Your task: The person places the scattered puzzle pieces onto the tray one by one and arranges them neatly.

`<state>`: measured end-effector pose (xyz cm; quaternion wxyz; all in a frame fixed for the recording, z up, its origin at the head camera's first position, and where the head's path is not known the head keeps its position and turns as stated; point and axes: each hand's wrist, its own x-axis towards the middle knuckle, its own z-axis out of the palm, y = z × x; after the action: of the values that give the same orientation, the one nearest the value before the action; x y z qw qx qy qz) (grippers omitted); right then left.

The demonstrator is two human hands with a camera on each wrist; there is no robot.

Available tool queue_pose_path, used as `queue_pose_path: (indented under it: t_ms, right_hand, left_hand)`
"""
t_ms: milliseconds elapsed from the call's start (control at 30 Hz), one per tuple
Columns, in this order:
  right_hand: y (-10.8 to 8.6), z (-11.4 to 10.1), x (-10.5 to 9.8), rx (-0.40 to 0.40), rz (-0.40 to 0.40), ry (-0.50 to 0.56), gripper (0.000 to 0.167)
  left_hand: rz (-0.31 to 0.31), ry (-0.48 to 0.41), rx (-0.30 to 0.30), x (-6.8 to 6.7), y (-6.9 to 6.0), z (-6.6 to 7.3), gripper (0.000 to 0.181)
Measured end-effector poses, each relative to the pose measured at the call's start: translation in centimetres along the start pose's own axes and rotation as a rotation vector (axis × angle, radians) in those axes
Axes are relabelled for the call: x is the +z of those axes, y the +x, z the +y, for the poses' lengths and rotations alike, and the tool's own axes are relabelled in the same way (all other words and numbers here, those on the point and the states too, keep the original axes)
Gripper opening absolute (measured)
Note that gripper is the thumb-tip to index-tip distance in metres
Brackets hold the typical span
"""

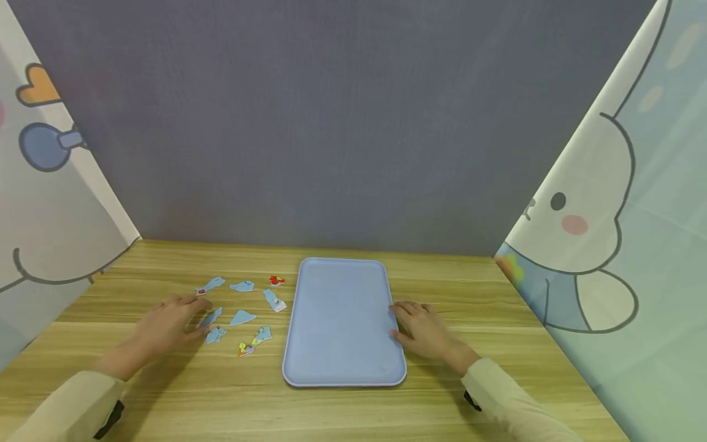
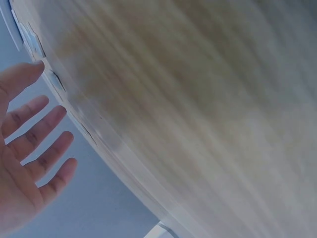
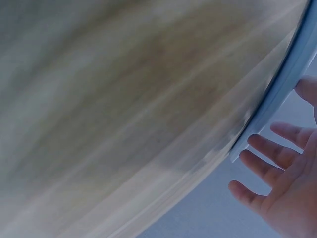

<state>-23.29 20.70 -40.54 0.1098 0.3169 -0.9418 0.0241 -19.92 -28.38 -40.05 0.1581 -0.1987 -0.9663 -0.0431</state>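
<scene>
In the head view my left hand [image 1: 171, 322] hovers at the left of a scatter of irregular puzzle pieces. One light blue piece [image 1: 211, 317] lies between its thumb and fingers, not visibly gripped. The left wrist view shows that hand [image 2: 29, 144] with its fingers spread. A pale blue rectangular tray [image 1: 343, 322] lies flat at the middle of the table. My right hand [image 1: 425, 331] rests at the tray's right edge, its fingertips on or against the rim. Its fingers look loosely extended in the right wrist view, beside the tray's rim [image 3: 277, 89].
Several more pieces lie left of the tray, among them a red one [image 1: 277, 280], a multicoloured one [image 1: 255, 341] and a plain blue one [image 1: 242, 317]. A grey panel [image 1: 320, 123] stands behind the wooden table [image 1: 221, 399]. Cartoon-printed sheets [image 1: 596, 184] flank both sides.
</scene>
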Motion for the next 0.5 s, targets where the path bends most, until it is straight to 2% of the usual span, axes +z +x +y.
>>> queue_pose_path:
  t_ms: [200, 500]
  right_hand:
    - [-0.07, -0.02, 0.12, 0.010, -0.026, 0.013, 0.051]
    - [-0.12, -0.23, 0.00, -0.004, -0.034, 0.052, 0.046]
  left_hand:
    - [-0.016, -0.017, 0.005, 0.46, 0.09, -0.04, 0.038]
    - [0.010, -0.051, 0.016, 0.57, 0.35, -0.01, 0.034]
